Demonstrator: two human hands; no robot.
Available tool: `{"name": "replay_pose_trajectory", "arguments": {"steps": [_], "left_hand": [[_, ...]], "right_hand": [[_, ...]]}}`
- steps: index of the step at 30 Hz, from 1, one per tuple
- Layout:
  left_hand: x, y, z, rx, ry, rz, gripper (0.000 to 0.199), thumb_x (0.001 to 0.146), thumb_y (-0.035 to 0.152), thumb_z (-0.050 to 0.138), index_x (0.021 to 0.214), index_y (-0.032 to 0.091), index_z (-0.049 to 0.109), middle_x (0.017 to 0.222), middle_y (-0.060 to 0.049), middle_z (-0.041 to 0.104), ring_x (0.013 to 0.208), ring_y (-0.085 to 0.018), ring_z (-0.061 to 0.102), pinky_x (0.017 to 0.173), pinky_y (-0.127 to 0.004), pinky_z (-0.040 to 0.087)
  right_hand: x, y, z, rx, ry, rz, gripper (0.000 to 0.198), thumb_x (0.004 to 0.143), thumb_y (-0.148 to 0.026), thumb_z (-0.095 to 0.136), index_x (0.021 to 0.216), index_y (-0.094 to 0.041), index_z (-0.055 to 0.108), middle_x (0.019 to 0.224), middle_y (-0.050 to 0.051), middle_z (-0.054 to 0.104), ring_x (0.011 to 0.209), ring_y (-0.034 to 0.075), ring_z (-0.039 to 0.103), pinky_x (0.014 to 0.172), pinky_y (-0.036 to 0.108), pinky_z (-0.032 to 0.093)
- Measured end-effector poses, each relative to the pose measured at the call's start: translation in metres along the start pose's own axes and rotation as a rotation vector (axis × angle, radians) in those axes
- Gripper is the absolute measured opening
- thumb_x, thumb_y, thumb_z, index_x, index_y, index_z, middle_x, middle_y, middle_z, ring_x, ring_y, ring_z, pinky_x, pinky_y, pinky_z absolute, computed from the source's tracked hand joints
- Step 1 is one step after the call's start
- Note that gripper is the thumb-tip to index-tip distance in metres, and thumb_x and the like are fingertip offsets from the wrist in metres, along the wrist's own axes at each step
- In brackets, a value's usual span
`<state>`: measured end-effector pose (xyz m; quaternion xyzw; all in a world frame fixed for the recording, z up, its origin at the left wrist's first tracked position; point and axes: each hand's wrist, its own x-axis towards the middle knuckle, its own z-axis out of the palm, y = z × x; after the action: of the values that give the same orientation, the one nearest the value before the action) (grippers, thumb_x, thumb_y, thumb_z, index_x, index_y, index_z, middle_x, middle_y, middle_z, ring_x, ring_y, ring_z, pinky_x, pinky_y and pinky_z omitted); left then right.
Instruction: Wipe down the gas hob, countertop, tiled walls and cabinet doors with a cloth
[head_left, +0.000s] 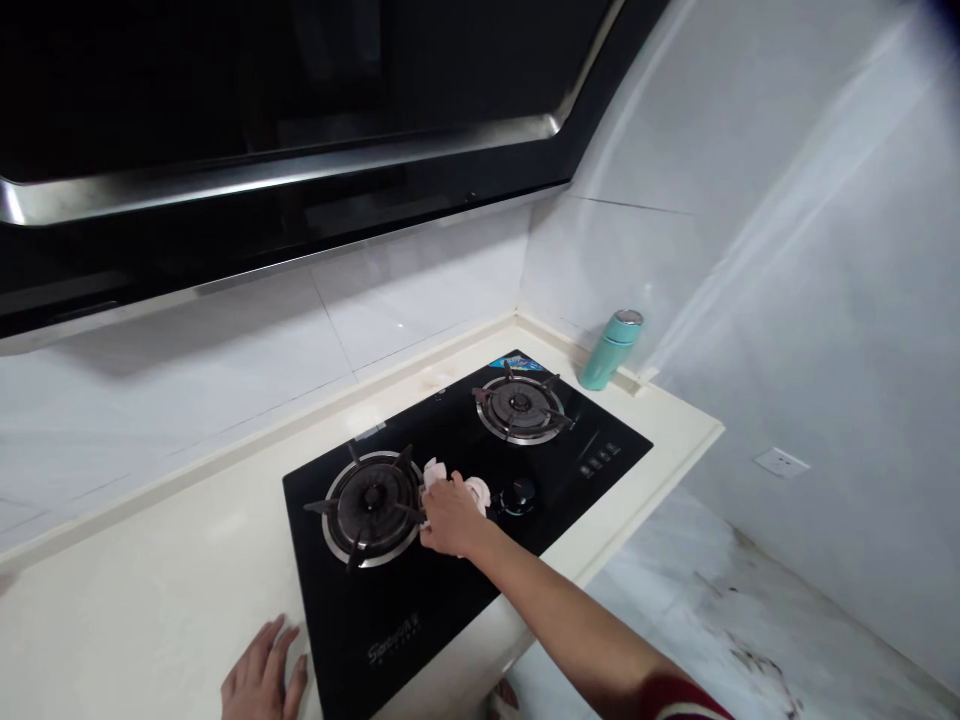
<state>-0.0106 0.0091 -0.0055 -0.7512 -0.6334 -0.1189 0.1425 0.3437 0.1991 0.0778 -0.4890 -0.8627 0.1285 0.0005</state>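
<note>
My right hand [451,515] is closed on a crumpled pale pink cloth [478,492] and presses it against the black glass gas stove [457,590]. It is just right of the left burner [371,505], close to the burner's pan support. The fingers cover part of the cloth. A control knob [517,495] sits a little to the right of the cloth. My left hand [262,675] lies on the cream countertop [150,600] by the stove's left edge, fingers stretched out and holding nothing.
The right burner [523,405] is farther back on the stove. A teal flask [611,350] stands in the counter's back right corner. Above hangs a black range hood [300,210]. A wall socket [781,462] is at the right. The counter's front edge drops to a stained floor.
</note>
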Motion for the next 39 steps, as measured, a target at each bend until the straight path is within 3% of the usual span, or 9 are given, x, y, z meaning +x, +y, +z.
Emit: {"name": "replay_pose_trajectory", "arguments": {"steps": [6, 11, 15, 21, 24, 27, 30, 34, 39], "left_hand": [[0.0, 0.002, -0.001, -0.021, -0.024, -0.033, 0.038, 0.097, 0.043, 0.041, 0.124, 0.025, 0.059, 0.136, -0.01, 0.061, 0.125, -0.028, 0.057, 0.094, -0.045, 0.047], [-0.001, 0.002, 0.0, -0.036, -0.041, -0.039, 0.038, 0.097, 0.043, 0.041, 0.125, 0.025, 0.06, 0.137, -0.009, 0.061, 0.127, -0.028, 0.056, 0.094, -0.045, 0.047], [-0.002, 0.001, 0.002, -0.036, -0.048, -0.051, 0.038, 0.098, 0.043, 0.04, 0.125, 0.025, 0.06, 0.137, -0.009, 0.061, 0.128, -0.027, 0.055, 0.096, -0.045, 0.047], [-0.002, 0.004, 0.003, -0.043, -0.054, -0.06, 0.039, 0.098, 0.045, 0.042, 0.125, 0.025, 0.061, 0.137, -0.01, 0.061, 0.129, -0.027, 0.055, 0.099, -0.044, 0.045], [-0.003, 0.006, 0.002, -0.052, -0.036, -0.046, 0.039, 0.097, 0.045, 0.044, 0.125, 0.024, 0.062, 0.136, -0.01, 0.062, 0.129, -0.027, 0.055, 0.099, -0.044, 0.045], [-0.002, 0.008, -0.001, -0.058, -0.033, -0.038, 0.038, 0.097, 0.044, 0.045, 0.124, 0.023, 0.063, 0.136, -0.009, 0.063, 0.128, -0.027, 0.055, 0.099, -0.043, 0.045], [-0.002, 0.009, -0.003, -0.065, -0.035, -0.044, 0.037, 0.097, 0.043, 0.046, 0.123, 0.024, 0.063, 0.136, -0.009, 0.063, 0.128, -0.026, 0.055, 0.099, -0.042, 0.044], [-0.001, 0.009, -0.003, -0.084, -0.038, -0.069, 0.038, 0.097, 0.044, 0.045, 0.123, 0.024, 0.064, 0.136, -0.009, 0.063, 0.127, -0.026, 0.056, 0.099, -0.042, 0.045], [0.0, 0.009, -0.003, -0.102, -0.076, -0.095, 0.038, 0.097, 0.044, 0.045, 0.123, 0.024, 0.065, 0.136, -0.009, 0.063, 0.128, -0.027, 0.055, 0.101, -0.043, 0.044]], "right_hand": [[-0.027, -0.018, 0.011, -0.003, 0.0, -0.141, 0.038, 0.088, -0.038, 0.06, 0.109, -0.009, 0.07, 0.114, 0.015, 0.065, 0.12, 0.03, 0.051, 0.122, 0.053, 0.014], [-0.059, -0.031, 0.032, 0.002, -0.023, -0.223, 0.037, 0.087, -0.038, 0.062, 0.112, -0.011, 0.068, 0.114, 0.013, 0.064, 0.115, 0.029, 0.052, 0.109, 0.045, 0.035], [-0.096, -0.019, 0.058, 0.122, 0.018, -0.225, 0.037, 0.083, -0.048, 0.066, 0.103, -0.016, 0.068, 0.109, 0.009, 0.064, 0.108, 0.027, 0.052, 0.105, 0.045, 0.035], [-0.139, 0.049, 0.072, 0.402, 0.359, 0.116, 0.015, 0.075, -0.033, 0.06, 0.081, -0.019, 0.063, 0.09, 0.005, 0.064, 0.093, 0.023, 0.054, 0.093, 0.041, 0.039], [-0.143, 0.081, 0.061, 0.469, 0.487, 0.342, 0.023, 0.083, -0.04, 0.05, 0.074, -0.019, 0.055, 0.073, 0.004, 0.058, 0.075, 0.02, 0.054, 0.076, 0.035, 0.042], [-0.131, 0.097, 0.04, 0.516, 0.569, 0.501, 0.037, 0.095, -0.047, 0.037, 0.101, -0.018, 0.058, 0.074, 0.002, 0.06, 0.068, 0.018, 0.056, 0.066, 0.03, 0.044], [-0.105, 0.096, 0.015, 0.527, 0.602, 0.537, 0.046, 0.099, -0.044, 0.034, 0.137, -0.022, 0.049, 0.106, 0.005, 0.068, 0.089, 0.018, 0.064, 0.08, 0.031, 0.05], [-0.072, 0.084, -0.004, 0.239, 0.394, 0.422, 0.041, 0.099, -0.031, 0.037, 0.132, -0.033, 0.06, 0.152, 0.005, 0.047, 0.137, 0.027, 0.043, 0.115, 0.055, 0.028], [-0.054, 0.09, 0.006, 0.035, 0.023, 0.245, 0.049, 0.093, -0.013, 0.041, 0.132, -0.032, 0.063, 0.149, 0.002, 0.052, 0.148, 0.026, 0.029, 0.12, 0.066, -0.001]]}}
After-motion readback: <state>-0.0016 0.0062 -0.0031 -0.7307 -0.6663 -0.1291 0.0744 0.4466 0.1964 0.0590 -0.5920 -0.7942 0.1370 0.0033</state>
